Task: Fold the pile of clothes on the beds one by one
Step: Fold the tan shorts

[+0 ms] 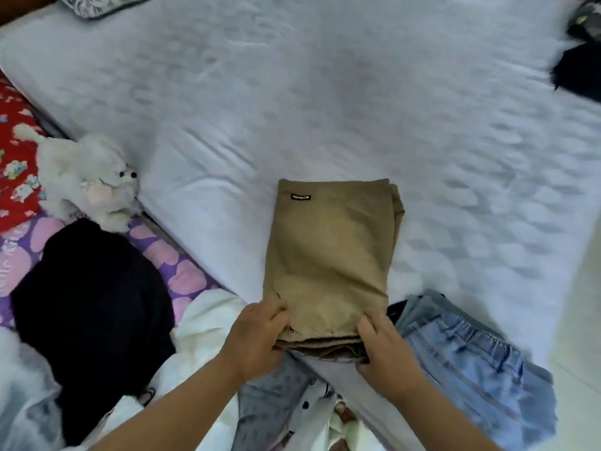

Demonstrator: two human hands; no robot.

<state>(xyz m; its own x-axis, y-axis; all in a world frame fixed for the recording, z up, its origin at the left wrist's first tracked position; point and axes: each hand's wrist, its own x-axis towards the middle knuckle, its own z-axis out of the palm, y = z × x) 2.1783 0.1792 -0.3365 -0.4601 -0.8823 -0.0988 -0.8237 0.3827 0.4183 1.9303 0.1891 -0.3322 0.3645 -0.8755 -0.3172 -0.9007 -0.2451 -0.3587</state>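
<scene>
Folded khaki trousers with a small black label lie on the white bed sheet, near its front edge. My left hand grips the near left corner of the stack at the waistband. My right hand grips the near right corner, thumb on top and fingers underneath. Folded light blue jeans lie to the right of my right hand. A black garment sits in a heap at the left, on white clothing.
A white plush toy lies at the left on a purple and red patterned cover. Dark clothes sit at the bed's far right edge. A patterned pillow is at the top left. Grey buttoned clothing lies below my hands.
</scene>
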